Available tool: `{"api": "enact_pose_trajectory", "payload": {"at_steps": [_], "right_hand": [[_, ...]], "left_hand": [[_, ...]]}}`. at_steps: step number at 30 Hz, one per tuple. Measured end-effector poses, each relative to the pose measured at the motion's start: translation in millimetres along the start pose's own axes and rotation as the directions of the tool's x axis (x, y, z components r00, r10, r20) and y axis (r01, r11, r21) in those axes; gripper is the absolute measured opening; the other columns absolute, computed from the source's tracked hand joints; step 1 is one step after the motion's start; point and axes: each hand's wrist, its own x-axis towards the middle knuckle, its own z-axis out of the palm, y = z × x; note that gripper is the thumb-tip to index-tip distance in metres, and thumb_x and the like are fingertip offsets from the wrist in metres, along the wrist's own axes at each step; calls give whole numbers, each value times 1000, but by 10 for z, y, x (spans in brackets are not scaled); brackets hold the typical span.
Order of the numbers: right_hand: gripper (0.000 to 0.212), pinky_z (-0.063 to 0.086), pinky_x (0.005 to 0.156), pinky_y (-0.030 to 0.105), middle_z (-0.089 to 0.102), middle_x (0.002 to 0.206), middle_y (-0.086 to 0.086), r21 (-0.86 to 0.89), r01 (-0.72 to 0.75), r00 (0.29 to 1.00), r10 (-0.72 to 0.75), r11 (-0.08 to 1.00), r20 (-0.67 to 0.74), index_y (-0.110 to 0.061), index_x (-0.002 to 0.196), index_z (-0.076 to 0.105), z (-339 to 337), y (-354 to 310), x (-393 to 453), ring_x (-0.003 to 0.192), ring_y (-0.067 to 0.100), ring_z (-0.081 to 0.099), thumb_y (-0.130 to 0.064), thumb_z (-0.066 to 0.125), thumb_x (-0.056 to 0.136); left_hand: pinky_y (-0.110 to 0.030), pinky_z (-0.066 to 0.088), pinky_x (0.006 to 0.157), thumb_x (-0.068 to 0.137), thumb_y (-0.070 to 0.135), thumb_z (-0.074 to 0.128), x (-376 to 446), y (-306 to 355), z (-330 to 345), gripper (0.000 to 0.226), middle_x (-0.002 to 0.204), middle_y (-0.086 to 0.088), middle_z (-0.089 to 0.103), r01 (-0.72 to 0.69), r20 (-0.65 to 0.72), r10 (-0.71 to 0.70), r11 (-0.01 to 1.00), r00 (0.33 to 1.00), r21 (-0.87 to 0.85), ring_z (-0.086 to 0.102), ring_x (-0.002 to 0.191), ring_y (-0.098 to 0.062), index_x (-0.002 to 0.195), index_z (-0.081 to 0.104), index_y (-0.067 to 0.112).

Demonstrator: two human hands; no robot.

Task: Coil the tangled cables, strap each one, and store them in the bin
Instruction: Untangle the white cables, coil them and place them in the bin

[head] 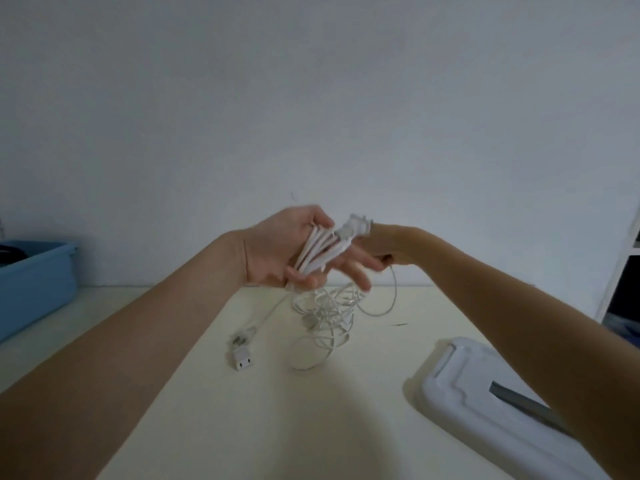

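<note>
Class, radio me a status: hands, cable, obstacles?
Left hand grips coiled white cable. Right hand holds its plug end. Loose tangle on table underneath; blue bin far left.

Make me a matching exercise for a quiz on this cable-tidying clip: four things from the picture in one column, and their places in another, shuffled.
Things:
1. cable bundle
2. plug
3. blue bin
4. white tray

Places:
A. far left edge of the table
B. lying on the table below the left forearm
C. held up in the left hand
D. near right, under the right forearm

Pairs: 1-C, 2-B, 3-A, 4-D
</note>
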Motion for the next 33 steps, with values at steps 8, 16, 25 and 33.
{"api": "enact_pose_trajectory", "payload": {"at_steps": [8, 16, 25, 33], "right_hand": [[42, 15, 42, 19, 28, 47, -4, 217, 121, 986, -92, 969, -142, -15, 55, 40, -337, -212, -150, 38, 8, 18, -26, 60, 91], [30, 15, 38, 16, 28, 54, -6, 460, 260, 924, -357, 849, 136, -4, 103, 62, -264, -341, -292, 42, 5, 18, -19, 37, 101], [45, 17, 31, 13, 32, 44, -6, 615, 178, 830, -453, 768, 325, -12, 76, 62, 213, -202, -172, 33, 2, 21, -33, 31, 100], [60, 33, 53, 19, 21, 47, -3, 443, 146, 842, -346, 885, 414, -17, 49, 28, 565, -52, -71, 50, 13, 16, -69, 28, 79]], "left_hand": [[-14, 44, 38, 98, 27, 28, 98, -348, -190, 43, 113, -17, 67, 120, -181, -138, 987, 974, -107, 62, 52, -13, 107, 57, -3], [-27, 59, 71, 101, 29, 33, -35, -346, -450, 35, 115, -11, 64, -334, -492, 163, 899, 855, -283, 71, 87, -26, 113, 50, 0], [-43, 52, 91, 98, 22, 25, -136, 93, -331, 63, 105, -20, 67, -663, -478, 493, 686, 727, -300, 69, 93, -26, 56, 69, 7], [-9, 36, 31, 77, 12, 48, 44, 122, -151, 27, 99, -25, 68, -635, -383, 508, 594, 772, -493, 51, 34, -5, 100, 34, 12]]}}
